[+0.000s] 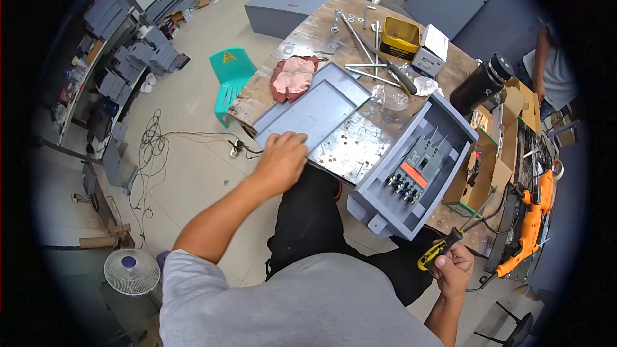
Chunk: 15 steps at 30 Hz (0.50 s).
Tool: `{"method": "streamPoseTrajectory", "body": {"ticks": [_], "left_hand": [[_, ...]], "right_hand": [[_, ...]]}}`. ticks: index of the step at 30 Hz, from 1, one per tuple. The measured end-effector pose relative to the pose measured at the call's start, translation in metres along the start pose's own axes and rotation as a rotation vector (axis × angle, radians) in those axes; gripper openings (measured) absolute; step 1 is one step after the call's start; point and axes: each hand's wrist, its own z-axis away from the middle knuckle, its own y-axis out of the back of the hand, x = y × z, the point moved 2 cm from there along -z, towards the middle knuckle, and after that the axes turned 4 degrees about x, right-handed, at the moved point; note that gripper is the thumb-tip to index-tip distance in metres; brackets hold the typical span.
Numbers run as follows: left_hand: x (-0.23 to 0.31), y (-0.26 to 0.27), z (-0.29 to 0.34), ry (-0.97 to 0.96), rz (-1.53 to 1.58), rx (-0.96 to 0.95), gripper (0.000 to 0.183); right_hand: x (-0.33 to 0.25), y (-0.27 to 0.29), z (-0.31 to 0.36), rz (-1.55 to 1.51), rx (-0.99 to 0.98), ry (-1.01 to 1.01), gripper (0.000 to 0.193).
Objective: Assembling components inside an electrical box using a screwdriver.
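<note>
At the table's near edge my left hand is closed over the rim of a flat grey metal cover; its thumb is hidden. My right hand, low at the right, grips a screwdriver with a yellow and black handle, its shaft pointing up and away to the right. Between the hands, a grey metal enclosure box lies open at the table edge. Inside sits a grey circuit breaker with an orange band and several terminal bolts along its near end. The screwdriver is apart from the box.
On the wooden table are a crumpled pink and red cloth, metal rods, a yellow container, a white box and a black bottle. An orange power tool lies right. A person stands far right.
</note>
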Motion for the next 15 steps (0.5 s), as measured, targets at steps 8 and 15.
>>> {"method": "streamPoseTrajectory", "body": {"ticks": [8,15], "left_hand": [[-0.048,0.057,0.023,-0.07,-0.028,-0.214,0.022],[-0.013,0.055,0.057,-0.124,0.103,-0.171,0.022]], "right_hand": [[0.01,0.004,0.003,-0.04,0.0,0.033,0.042],[0.004,0.003,0.002,0.006,0.031,0.058,0.044]]}}
